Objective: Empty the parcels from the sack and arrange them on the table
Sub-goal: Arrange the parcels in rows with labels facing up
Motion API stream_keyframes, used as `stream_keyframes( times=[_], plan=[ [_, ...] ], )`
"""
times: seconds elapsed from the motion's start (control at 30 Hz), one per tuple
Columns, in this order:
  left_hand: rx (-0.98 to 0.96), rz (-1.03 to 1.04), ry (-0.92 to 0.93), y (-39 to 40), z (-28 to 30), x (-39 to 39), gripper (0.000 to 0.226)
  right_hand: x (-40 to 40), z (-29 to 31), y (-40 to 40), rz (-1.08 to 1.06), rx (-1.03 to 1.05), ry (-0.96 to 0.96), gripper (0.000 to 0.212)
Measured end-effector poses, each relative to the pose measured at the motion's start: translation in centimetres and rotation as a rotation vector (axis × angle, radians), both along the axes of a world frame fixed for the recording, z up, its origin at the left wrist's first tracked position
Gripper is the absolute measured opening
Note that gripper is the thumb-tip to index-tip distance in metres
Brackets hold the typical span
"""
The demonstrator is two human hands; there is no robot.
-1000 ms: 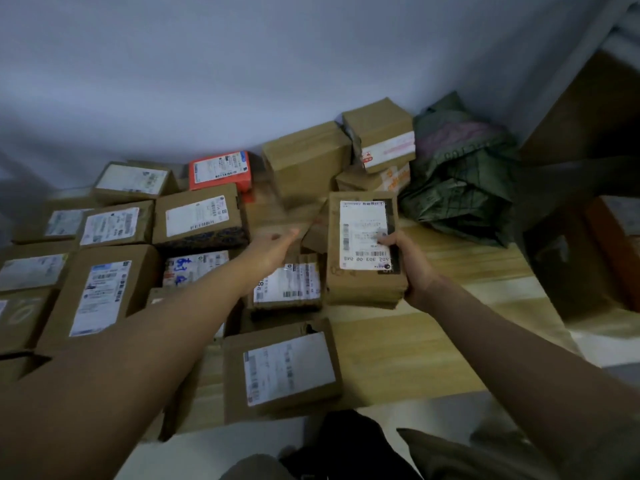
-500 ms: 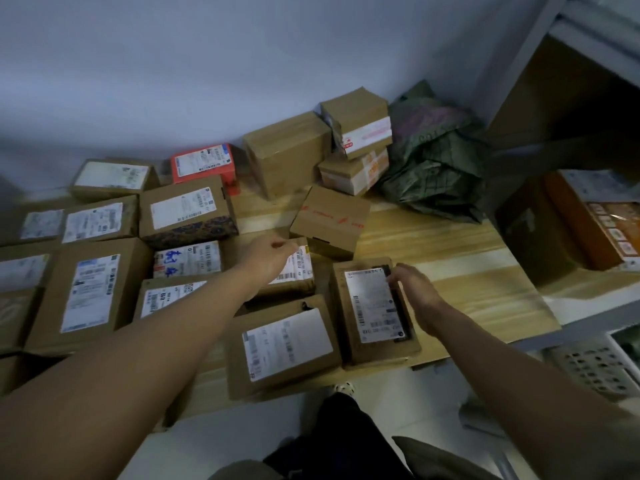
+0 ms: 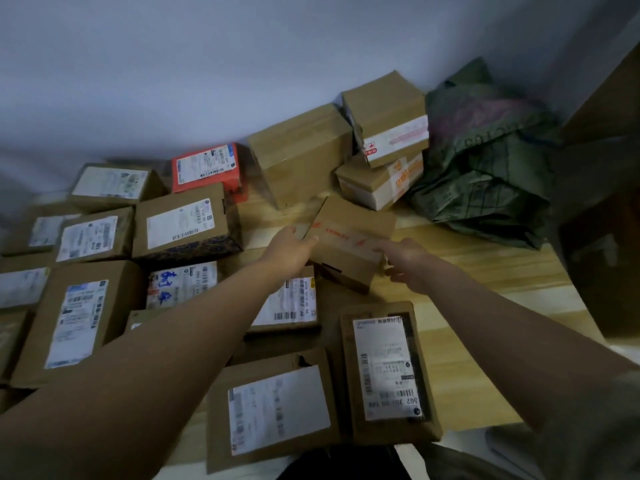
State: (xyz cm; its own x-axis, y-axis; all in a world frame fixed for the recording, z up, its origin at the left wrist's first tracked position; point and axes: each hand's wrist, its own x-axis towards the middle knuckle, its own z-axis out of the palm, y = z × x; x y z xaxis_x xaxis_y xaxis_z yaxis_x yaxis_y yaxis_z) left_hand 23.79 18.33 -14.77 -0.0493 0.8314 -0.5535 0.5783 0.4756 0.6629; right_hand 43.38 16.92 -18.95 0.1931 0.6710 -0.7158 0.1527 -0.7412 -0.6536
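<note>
Both hands close in on one plain brown cardboard parcel with red printed tape, which sits skewed on the pale wooden worktop in front of the stacked boxes. On the left hand the grip looks partly made: thumb on the parcel's top near the left end, fingers reaching to its far edge, though how firmly it holds I cannot tell. On the right hand the grip is loose, fingers fairly straight and touching the right end, nothing yet clasped. The parcel lies between the two hands, just ahead of both, its long axis running from near left to far right, so each hand meets one short end; the left seems slightly better seated. Lifting it probably calls for the right fingers to curl under that end first. Its printed tape faces up and no label shows, so a turn may be needed. Labelled parcels fill the worktop's left; the crumpled dark green sack slumps at the far right.
</note>
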Motion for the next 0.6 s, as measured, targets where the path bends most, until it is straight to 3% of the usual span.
stream_keyframes(
  times=[0.1, 0.17, 0.27, 0.6],
  plan=[
    [-0.048, 0.030, -0.018, 1.6, -1.0, 0.9, 0.055, -0.2, -0.7, 1.4, 0.050, -0.042, 0.119, 0.044],
    [-0.064, 0.049, -0.036, 2.1, -1.3, 1.3, 0.050, -0.4, -1.2, 2.0, 0.012, -0.071, 0.164, 0.051],
    [-0.064, 0.080, -0.035, 2.9, -1.5, 1.2, 0.048, -0.4, -1.6, 2.6, -0.040, -0.129, 0.246, 0.045],
    [0.107, 0.088, -0.100, 2.7, 1.5, -0.4, 0.024, -0.6, 0.2, 1.9, -0.225, -0.080, 0.350, 0.043]
  ],
)
